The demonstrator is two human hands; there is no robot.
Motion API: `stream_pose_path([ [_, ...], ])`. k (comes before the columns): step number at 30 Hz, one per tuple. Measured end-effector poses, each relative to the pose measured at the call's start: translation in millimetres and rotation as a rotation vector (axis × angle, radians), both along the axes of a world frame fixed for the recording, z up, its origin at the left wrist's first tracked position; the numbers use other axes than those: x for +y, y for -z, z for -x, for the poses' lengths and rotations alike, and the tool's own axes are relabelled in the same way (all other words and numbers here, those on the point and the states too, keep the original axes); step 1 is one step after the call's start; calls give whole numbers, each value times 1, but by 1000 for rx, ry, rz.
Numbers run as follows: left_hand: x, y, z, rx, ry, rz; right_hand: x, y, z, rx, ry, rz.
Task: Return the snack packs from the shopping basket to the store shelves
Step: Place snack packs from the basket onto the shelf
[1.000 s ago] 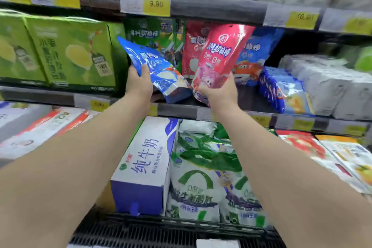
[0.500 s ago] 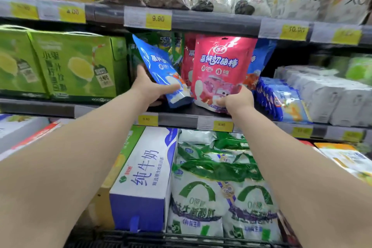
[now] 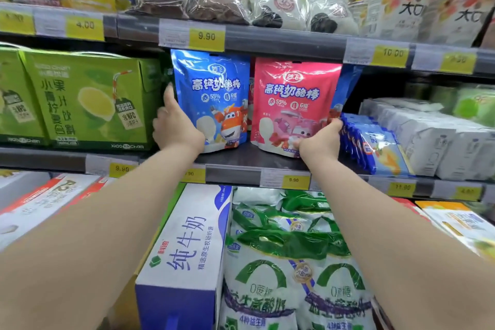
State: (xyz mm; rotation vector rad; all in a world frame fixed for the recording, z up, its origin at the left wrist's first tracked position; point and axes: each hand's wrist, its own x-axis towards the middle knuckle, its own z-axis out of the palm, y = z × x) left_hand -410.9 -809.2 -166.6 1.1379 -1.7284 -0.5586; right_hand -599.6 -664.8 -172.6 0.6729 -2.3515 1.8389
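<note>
Gripping blue pack [image 3: 211, 99], red pack [image 3: 293, 104], hands [image 3: 178, 128] [image 3: 320, 139] outstretched.

Blue snack pack [image 3: 211, 99] with an orange cartoon plane, pink-red pack [image 3: 294, 104], lime-green drink boxes [image 3: 88, 99], yellow price tags [image 3: 206, 36].

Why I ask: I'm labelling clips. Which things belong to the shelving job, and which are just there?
Job:
blue pack, held by the left hand
red pack, held by the right hand
shelf under them

Just there:
green boxes
milk box
green-white bags
price tags
</note>
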Motion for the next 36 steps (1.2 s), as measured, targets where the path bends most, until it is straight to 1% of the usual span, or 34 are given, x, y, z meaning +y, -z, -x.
stream_pose_path([
  [1,7,4,4,-44,-104,112,-2,1,-3,75,68,-37],
  [2,15,8,9,-86,-157,220,-3,3,-7,164,130,-109],
  [3,23,12,15,-137,-166,291,-6,6,-12,244,162,-188],
  [4,30,15,23,-199,-162,313,-9,8,-17,296,166,-266],
  [7,30,14,43,-342,-180,218,-23,8,-23,328,157,-460],
  [9,16,13,49,-391,-202,174,-32,5,-20,317,165,-522],
  [16,-44,6,34,-484,-116,154,-71,-6,-4,253,76,-558],
  [19,-60,6,29,-532,-127,179,-84,-3,-6,357,65,-567],
  [21,-60,10,35,-563,-142,273,-96,3,-10,436,-6,-577],
  [23,-57,16,44,-606,-88,346,-105,6,-13,464,-73,-613],
  [27,-65,20,49,-694,3,315,-112,4,-13,378,-190,-624],
  [30,-69,14,43,-673,101,256,-108,3,-16,364,-274,-653],
  [33,-60,9,30,-550,180,240,-94,-1,-24,389,-303,-695],
  [34,-53,9,24,-502,191,266,-86,-1,-30,429,-308,-671],
  [36,-33,14,8,-414,216,357,-67,3,-47,546,-308,-534],
])
